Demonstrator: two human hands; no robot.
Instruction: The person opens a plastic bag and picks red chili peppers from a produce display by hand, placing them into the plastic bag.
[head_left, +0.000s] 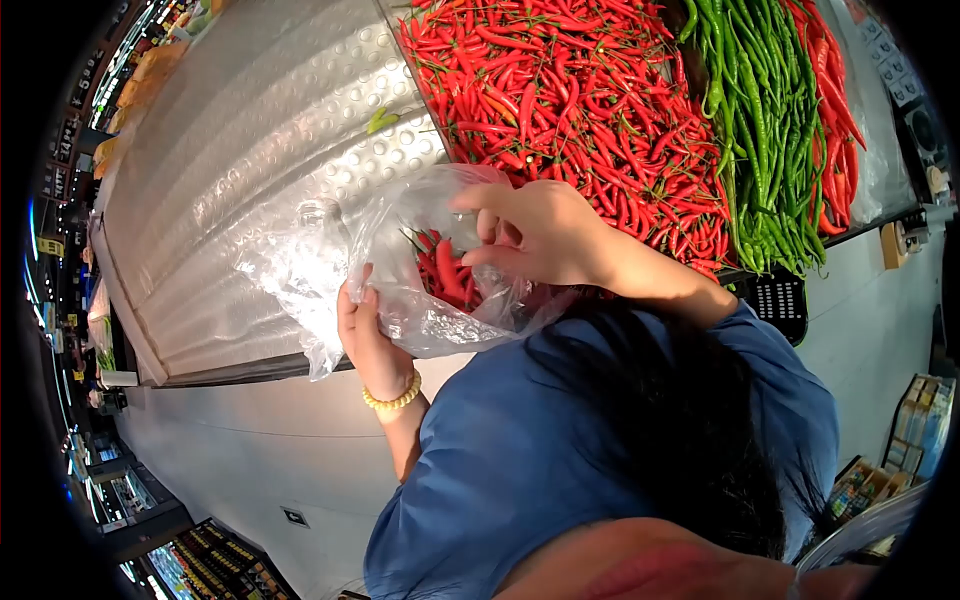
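Observation:
A clear plastic bag [425,330] with several red chili peppers [452,275] inside is held over the near edge of the display. My left hand [368,335] pinches the bag's left side between thumb and fingers. Over the bag's mouth is my right hand [545,235], its thumb and forefinger apart and nothing visible between them; the other fingers are curled. A big heap of small red chili peppers [580,110] lies just beyond the right hand.
Long green peppers [765,130] lie right of the red heap, with larger red peppers [835,100] past them. A bubble-textured plastic sheet [250,150] covers the left of the display, with a small green pepper [381,120] on it. A black crate [778,305] sits below the right edge.

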